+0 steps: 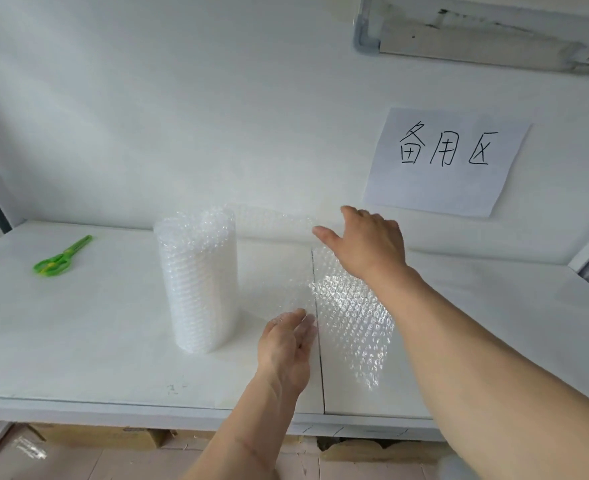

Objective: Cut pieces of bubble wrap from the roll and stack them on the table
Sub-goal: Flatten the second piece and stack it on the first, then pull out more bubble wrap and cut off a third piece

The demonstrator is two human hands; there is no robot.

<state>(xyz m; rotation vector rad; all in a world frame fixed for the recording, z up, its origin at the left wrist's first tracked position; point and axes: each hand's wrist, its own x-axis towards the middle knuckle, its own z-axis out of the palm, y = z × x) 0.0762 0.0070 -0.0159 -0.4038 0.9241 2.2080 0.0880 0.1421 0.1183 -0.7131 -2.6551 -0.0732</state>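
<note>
Bubble-wrap roll [197, 280] upright (axis vert.), sheet [351, 306] out rightward btwn hands.

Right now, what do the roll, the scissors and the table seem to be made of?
Roll: clear plastic film with glossy air bubbles that catch the light.
Scissors: bright green, smooth handles, probably plastic; blade material cannot be told.
Table: white, matte, flat panels with a seam; perhaps painted or laminated board.

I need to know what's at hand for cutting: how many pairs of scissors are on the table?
1. The green scissors lie at the table's far left, apart from the upright bubble wrap roll and both hands. None other shows; the view cuts off the table's right end.
</note>
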